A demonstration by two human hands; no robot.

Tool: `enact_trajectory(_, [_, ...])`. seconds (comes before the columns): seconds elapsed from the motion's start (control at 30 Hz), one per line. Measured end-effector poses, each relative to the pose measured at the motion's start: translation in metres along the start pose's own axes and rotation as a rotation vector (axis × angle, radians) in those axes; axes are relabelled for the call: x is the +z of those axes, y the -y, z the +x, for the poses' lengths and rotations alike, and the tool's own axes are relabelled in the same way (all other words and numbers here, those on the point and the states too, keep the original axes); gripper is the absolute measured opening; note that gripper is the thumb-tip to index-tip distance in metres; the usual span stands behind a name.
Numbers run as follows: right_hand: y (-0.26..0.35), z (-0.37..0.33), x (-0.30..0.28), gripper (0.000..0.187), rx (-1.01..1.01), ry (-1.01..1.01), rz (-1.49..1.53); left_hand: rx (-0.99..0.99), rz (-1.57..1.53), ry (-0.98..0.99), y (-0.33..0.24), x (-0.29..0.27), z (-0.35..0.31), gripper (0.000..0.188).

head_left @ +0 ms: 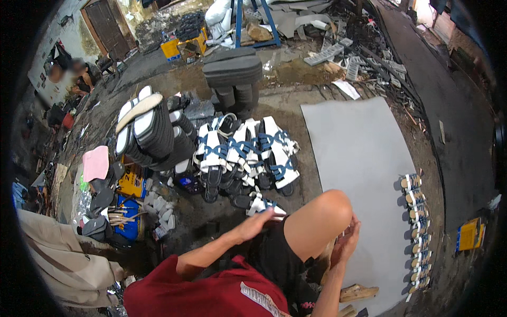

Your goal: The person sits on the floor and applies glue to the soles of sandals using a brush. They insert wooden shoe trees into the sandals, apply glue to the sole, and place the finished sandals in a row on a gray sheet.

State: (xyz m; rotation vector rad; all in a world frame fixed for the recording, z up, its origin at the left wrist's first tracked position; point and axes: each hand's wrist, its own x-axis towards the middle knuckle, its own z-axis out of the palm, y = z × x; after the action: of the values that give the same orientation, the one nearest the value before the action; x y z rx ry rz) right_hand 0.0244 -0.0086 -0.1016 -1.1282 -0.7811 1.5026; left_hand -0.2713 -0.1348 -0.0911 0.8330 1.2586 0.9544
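My left hand (pixel 256 226) is by a white sandal with blue straps (pixel 268 206), just beyond my dark shorts. Its fingers appear closed on the sandal's edge, though part of the grip is hidden. On the other side of my raised bare knee is my right hand (pixel 346 242), its fingers curled. A small pale bit shows between them, too little to name. A heap of white sandals with blue crossed straps (pixel 243 148) lies on the ground ahead of the left hand.
Stacked dark soles (pixel 153 132) stand left of the heap, more soles (pixel 232 68) behind it. A grey sheet (pixel 359 142) covers the right side, with a row of strapped pale-topped pieces (pixel 417 227) along its edge. A blue container with sticks (pixel 127 219) is at left; wood (pixel 359 292) lies near me.
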Motion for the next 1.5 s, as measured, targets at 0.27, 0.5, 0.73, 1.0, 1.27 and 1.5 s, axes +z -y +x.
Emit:
enact_trajectory(0.27, [-0.064, -0.03, -0.101, 0.04, 0.22, -0.154, -0.034, -0.079, -0.549, -0.913, 0.047, -0.024, -0.054, 0.038])
enact_trajectory(0.5, [-0.032, -0.037, -0.111, 0.046, 0.095, -0.26, 0.022, 0.084, -0.925, -1.187, 0.068, -0.137, -0.024, 0.062])
enact_trajectory(0.73, [-0.033, -0.038, -0.125, 0.039, 0.095, -0.234, -0.023, 0.428, -0.93, -0.957, 0.011, -0.134, -0.012, 0.028])
enact_trajectory(1.0, [0.004, -0.046, -0.087, 0.036, 0.073, -0.167, -0.064, 0.739, -0.786, -0.59, -0.124, 0.032, 0.002, 0.037])
enact_trajectory(1.27, [0.089, -0.077, 0.061, 0.036, -0.166, 0.241, 0.011, 0.466, -0.537, -0.168, -0.12, 0.13, 0.004, 0.041])
enact_trajectory(1.5, [0.077, -0.05, 0.011, 0.046, -0.08, -0.131, 0.162, 0.51, -0.135, -0.43, -0.126, 0.054, 0.037, 0.012])
